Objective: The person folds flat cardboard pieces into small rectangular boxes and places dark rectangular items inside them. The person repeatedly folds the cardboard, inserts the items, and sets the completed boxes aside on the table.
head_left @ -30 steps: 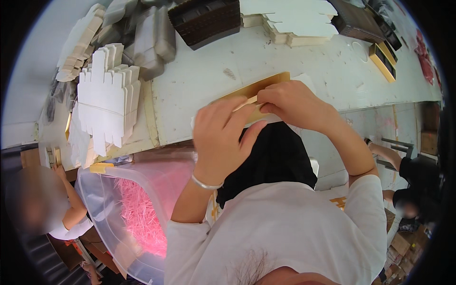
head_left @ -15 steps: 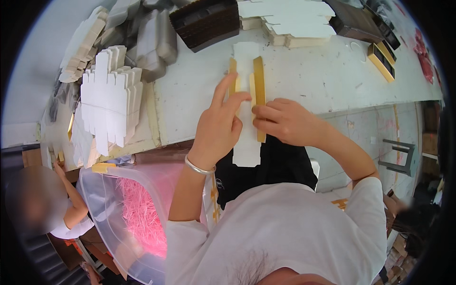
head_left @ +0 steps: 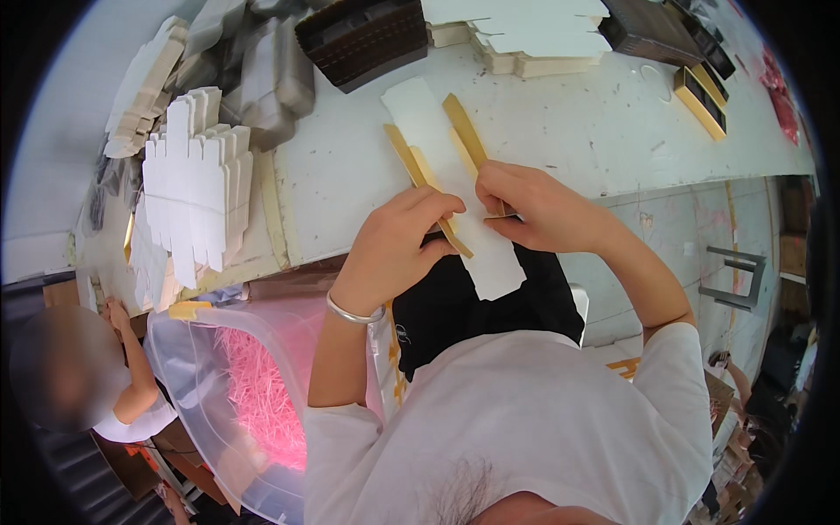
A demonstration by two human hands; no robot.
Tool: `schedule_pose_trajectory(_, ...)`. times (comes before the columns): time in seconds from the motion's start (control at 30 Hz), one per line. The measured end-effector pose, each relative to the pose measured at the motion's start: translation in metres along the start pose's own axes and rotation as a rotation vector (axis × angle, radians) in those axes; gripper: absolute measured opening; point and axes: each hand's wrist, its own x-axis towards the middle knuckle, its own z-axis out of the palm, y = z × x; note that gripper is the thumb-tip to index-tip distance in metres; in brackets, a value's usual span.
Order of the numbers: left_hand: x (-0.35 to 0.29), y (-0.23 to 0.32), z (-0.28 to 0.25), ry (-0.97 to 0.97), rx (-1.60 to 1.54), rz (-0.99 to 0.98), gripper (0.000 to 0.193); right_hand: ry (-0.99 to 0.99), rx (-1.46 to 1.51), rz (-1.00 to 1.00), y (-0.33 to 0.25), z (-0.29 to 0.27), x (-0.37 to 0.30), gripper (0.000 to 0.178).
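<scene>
Carton (head_left: 453,179) lies across the near edge of the table (head_left: 612,131), long axis slanting far left to near right — left hand (head_left: 394,232) pinching its left wall (head_left: 404,153), right hand (head_left: 538,206) its right wall (head_left: 464,129), both equally close.

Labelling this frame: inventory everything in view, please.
Table: one, white, centre
Carton blank: one, white and gold, between hands
Blank stacks: three, white, left and far side
Plastic trays: several, greyish, upper left
Dark trays: two groups, brown, far side
Boxes: two, gold, table's right
Bin: one, translucent, lower left
Shreds: many, pink, inside bin
Metal-like frame: one, grey, right floor
Co-worker: one, white sleeve, left edge
Lower-right clutter: uncounted, mixed, indistinct
Bracelet: one, silver, left wrist
Shirt: one, white, bottom
Left hand: one, bare, on left flap
Right hand: one, bare, on right flap
</scene>
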Motion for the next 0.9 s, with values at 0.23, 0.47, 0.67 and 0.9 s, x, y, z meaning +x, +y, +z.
schedule_pose_trajectory(0.23, -0.003, -0.006, 0.012, 0.08, 0.032, 0.051, 0.023, -0.06, -0.028, 0.008, 0.0, -0.004, -0.001, 0.022)
schedule_pose_trajectory(0.47, 0.004, 0.01, 0.028, 0.264, 0.161, 0.045, 0.02, -0.067, 0.013, -0.011, -0.004, 0.001, 0.002, 0.022)
schedule_pose_trajectory(0.67, 0.003, -0.003, 0.035, 0.272, 0.088, 0.06, 0.014, -0.052, -0.136, -0.064, -0.006, 0.005, -0.014, 0.037)
schedule_pose_trajectory(0.9, 0.005, 0.004, 0.024, 0.16, 0.086, 0.096, 0.018, 0.341, -0.492, -0.456, 0.029, 0.039, -0.038, 0.041)
